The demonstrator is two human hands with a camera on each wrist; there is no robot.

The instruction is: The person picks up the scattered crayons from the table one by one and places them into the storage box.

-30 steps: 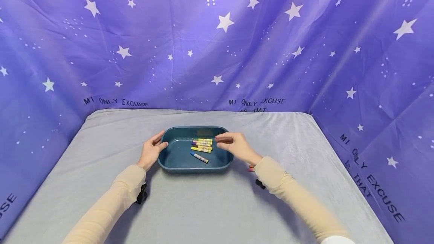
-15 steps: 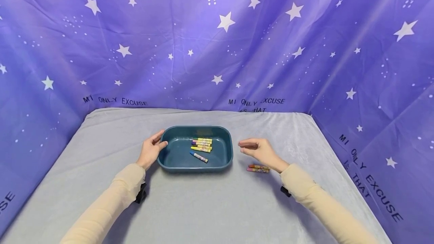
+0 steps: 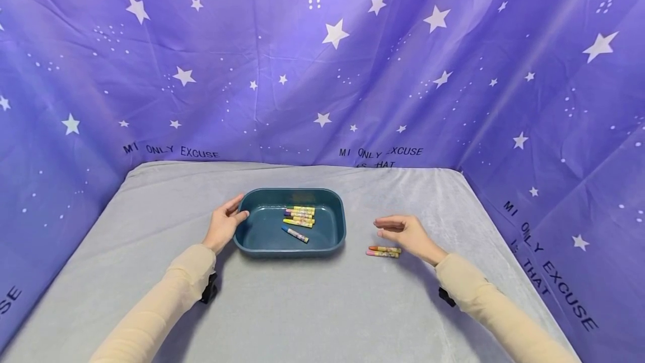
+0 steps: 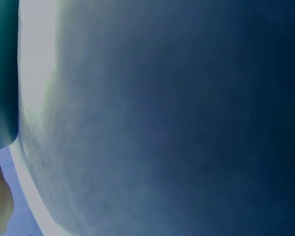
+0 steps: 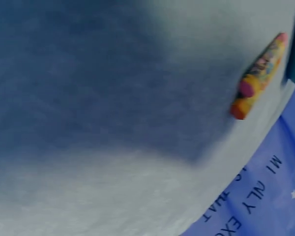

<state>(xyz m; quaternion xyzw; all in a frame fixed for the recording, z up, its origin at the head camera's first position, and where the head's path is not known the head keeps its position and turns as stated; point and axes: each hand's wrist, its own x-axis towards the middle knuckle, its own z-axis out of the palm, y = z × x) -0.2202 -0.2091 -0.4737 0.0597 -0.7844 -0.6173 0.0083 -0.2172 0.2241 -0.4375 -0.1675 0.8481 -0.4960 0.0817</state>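
A dark teal plastic tray sits on the grey cloth in the head view. My left hand grips its left rim, thumb over the inside and fingers outside. In the tray lie a blue crayon and, beyond it, several yellow-wrapped crayons. To the right of the tray an orange crayon and a pink crayon lie side by side. Just behind and right of that pair hovers my right hand, fingers loosely extended, holding nothing. The right wrist view shows the pink crayon close up.
Grey cloth covers the table, with soft folds. Purple curtains with white stars close off the back and both sides. The left wrist view catches only the tray's edge and shadowed cloth.
My right hand has drawn back from over the tray's right side to near the orange and pink crayons, uncovering them. The left hand and the tray stay put.
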